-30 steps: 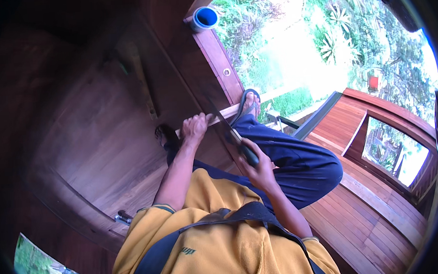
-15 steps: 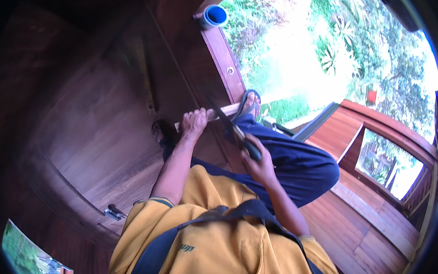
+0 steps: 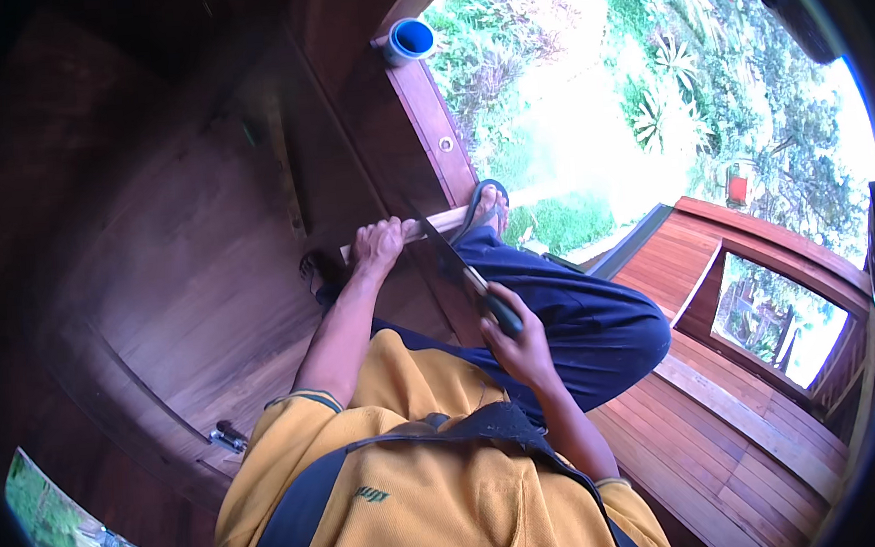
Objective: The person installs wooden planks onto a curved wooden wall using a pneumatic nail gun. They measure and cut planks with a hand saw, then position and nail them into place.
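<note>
My left hand (image 3: 379, 245) is closed around a thin light wooden strip (image 3: 444, 221), gripping it near its left end. The strip runs to the right, where my sandalled foot (image 3: 491, 210) presses against it. In my right hand (image 3: 518, 341) is a handsaw, my fingers wrapped round its dark handle (image 3: 502, 315). Its narrow dark blade (image 3: 444, 248) slants up and left from the handle and crosses the strip between my left hand and the foot. How deep the teeth sit in the wood cannot be made out.
A blue-lined cup-like container (image 3: 410, 40) stands on a reddish wooden ledge (image 3: 428, 124) beside the bright opening. A dark wooden panel (image 3: 186, 249) fills the left, with a metal latch (image 3: 229, 437) low on it. Reddish boards (image 3: 668, 440) and a framed window (image 3: 786, 317) lie right.
The saw and my right hand have drawn back slightly toward me across the strip. My left hand keeps its hold. The whole view has shifted a little.
</note>
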Action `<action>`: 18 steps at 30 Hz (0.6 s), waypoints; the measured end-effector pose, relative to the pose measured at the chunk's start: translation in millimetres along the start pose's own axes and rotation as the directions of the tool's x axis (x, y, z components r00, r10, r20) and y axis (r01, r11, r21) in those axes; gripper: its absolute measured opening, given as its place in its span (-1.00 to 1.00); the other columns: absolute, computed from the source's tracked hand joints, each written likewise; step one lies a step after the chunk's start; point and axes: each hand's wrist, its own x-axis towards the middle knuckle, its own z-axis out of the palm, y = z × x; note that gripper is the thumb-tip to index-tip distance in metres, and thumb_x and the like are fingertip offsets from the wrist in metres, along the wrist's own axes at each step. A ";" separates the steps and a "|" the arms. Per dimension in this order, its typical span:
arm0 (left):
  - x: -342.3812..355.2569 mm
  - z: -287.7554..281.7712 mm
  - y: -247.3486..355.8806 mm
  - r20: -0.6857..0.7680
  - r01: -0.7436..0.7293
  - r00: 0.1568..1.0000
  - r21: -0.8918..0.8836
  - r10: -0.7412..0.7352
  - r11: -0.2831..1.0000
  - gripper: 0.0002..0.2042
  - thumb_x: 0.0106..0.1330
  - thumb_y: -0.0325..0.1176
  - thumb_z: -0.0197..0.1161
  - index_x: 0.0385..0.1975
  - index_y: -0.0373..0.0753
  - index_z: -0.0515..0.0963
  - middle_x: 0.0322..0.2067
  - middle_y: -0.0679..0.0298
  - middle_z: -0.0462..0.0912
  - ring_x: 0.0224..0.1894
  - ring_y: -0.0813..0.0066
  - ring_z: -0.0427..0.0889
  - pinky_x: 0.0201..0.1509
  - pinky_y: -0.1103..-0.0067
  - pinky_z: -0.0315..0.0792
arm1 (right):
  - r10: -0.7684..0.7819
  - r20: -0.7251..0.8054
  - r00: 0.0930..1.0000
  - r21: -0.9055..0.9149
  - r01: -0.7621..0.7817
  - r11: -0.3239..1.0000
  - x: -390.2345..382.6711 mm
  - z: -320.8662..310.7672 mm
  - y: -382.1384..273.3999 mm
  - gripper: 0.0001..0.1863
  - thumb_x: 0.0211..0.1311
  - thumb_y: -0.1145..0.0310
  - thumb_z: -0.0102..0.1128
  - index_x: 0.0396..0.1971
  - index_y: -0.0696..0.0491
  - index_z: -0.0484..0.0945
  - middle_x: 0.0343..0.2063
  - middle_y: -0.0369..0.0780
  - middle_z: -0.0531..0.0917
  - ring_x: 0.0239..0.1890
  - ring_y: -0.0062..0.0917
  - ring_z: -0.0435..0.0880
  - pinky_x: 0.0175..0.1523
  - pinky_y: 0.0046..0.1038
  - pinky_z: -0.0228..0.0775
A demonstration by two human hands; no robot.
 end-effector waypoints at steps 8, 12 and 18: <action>6.4 -3.6 -0.6 0.170 0.011 0.985 -0.030 -0.006 0.999 -0.53 0.52 0.06 -0.06 -0.37 -0.19 0.63 -0.41 0.01 0.72 -0.30 -0.07 0.72 -0.18 0.11 0.55 | 0.004 -0.043 0.999 0.047 -0.002 0.999 76.9 49.0 25.5 -0.51 0.25 0.48 0.27 0.18 0.19 0.46 0.02 -0.05 0.64 0.10 -0.41 0.62 0.20 -0.45 0.39; 7.1 -6.1 4.4 0.185 0.052 0.982 -0.014 -0.048 0.999 -0.54 0.50 0.08 -0.03 -0.37 -0.15 0.64 -0.41 0.01 0.72 -0.29 -0.07 0.73 -0.15 0.12 0.55 | 0.091 0.020 0.996 0.107 -0.092 0.990 72.0 41.6 16.4 -0.51 0.26 0.44 0.28 0.18 0.20 0.46 0.04 -0.05 0.63 0.11 -0.40 0.62 0.23 -0.43 0.37; 7.2 0.7 1.8 0.196 0.040 0.980 -0.026 -0.034 0.999 -0.53 0.51 0.09 -0.07 -0.32 -0.14 0.64 -0.37 0.02 0.73 -0.24 -0.02 0.73 -0.11 0.13 0.54 | 0.133 0.031 0.991 0.081 -0.135 0.987 -81.3 -39.9 -25.0 -0.45 0.24 0.48 0.30 0.25 0.11 0.43 0.08 -0.08 0.63 0.20 -0.38 0.58 0.31 -0.38 0.31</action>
